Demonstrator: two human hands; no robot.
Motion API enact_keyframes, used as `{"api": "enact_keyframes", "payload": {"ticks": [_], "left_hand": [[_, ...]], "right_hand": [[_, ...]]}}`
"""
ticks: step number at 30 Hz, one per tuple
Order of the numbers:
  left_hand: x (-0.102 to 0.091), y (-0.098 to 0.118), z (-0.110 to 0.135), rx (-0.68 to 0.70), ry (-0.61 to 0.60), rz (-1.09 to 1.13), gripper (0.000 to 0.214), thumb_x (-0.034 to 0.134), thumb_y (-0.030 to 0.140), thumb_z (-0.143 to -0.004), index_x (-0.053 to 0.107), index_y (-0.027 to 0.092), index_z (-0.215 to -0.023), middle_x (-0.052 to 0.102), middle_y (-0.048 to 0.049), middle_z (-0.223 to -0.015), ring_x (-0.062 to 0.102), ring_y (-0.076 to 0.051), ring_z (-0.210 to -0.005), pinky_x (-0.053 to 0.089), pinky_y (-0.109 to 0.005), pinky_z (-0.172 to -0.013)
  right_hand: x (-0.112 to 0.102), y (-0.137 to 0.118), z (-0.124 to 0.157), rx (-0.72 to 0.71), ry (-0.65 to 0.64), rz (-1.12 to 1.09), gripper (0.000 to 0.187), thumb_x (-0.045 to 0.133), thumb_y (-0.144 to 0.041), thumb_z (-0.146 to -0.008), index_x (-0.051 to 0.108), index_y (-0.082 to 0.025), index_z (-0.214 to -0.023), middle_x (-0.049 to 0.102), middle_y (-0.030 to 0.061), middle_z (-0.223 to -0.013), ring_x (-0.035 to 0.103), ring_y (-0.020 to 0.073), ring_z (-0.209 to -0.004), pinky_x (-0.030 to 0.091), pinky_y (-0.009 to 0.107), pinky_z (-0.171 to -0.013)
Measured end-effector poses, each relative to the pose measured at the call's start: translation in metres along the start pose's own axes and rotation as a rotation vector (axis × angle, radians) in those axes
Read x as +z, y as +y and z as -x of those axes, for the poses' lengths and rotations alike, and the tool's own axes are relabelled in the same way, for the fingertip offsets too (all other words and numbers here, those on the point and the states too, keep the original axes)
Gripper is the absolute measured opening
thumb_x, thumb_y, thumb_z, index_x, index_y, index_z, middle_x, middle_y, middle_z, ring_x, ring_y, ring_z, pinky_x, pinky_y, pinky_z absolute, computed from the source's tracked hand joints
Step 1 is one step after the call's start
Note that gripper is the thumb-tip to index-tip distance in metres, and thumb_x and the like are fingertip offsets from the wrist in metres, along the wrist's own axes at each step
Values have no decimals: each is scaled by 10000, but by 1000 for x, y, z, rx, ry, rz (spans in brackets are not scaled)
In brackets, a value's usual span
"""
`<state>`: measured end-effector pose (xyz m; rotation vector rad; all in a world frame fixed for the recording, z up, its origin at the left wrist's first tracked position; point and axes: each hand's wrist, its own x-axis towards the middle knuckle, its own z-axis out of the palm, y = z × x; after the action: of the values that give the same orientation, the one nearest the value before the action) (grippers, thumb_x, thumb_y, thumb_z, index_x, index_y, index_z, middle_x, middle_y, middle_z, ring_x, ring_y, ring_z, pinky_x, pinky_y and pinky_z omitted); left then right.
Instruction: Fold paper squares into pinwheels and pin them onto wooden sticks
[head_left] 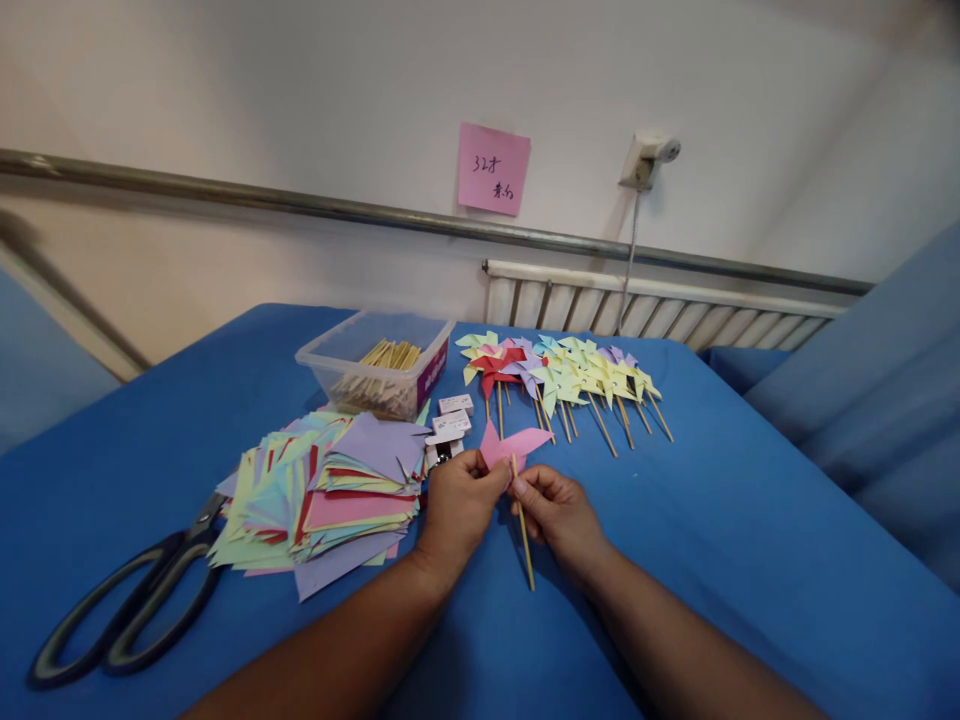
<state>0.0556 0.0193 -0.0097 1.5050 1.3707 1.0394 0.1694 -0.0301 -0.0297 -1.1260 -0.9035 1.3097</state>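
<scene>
Blue cloth covers the desk (750, 560) in front of me, running back to a pale wall with a metal rail, a radiator and a pink sticky note (493, 168) with handwriting on it. On my left lies the biggest heap, a fanned stack of cut coloured paper squares (330, 490), and just beyond its near-left corner a pair of large black-handled scissors (127, 610) lies flat with the blades tucked toward the paper. Behind the stack stands a clear plastic tub (375, 365) holding wooden sticks. To the right of the tub, a row of finished paper pinwheels (562, 375) lies on the cloth, heads toward the wall, sticks pointing back at me. A stapler and small white boxes (454, 420) sit between tub and hands.

Both of my hands meet at the middle of the desk. My left hand (457, 505) pinches the lower edge of a pink folded paper piece (514, 443), fingers closed on it. My right hand (559, 510) is closed around a thin wooden stick (523, 520), gripping it near its upper end. The stick runs nearly straight toward me, tilted slightly right at its near tip, and its far tip touches the pink paper right between my two thumbs, so neither hand has any reach to make.
</scene>
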Motion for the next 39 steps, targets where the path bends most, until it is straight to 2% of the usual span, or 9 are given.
{"api": "enact_keyframes", "payload": {"ticks": [39], "left_hand": [[0, 0, 0, 13, 19, -89, 276, 594, 351, -640, 480, 181, -455, 423, 57, -418, 373, -88, -434, 257, -216, -437]], "right_hand": [[4, -2, 1, -27, 34, 79, 377, 659, -514, -691, 521, -171, -616, 440, -86, -370, 326, 44, -313, 238, 179, -343]]}}
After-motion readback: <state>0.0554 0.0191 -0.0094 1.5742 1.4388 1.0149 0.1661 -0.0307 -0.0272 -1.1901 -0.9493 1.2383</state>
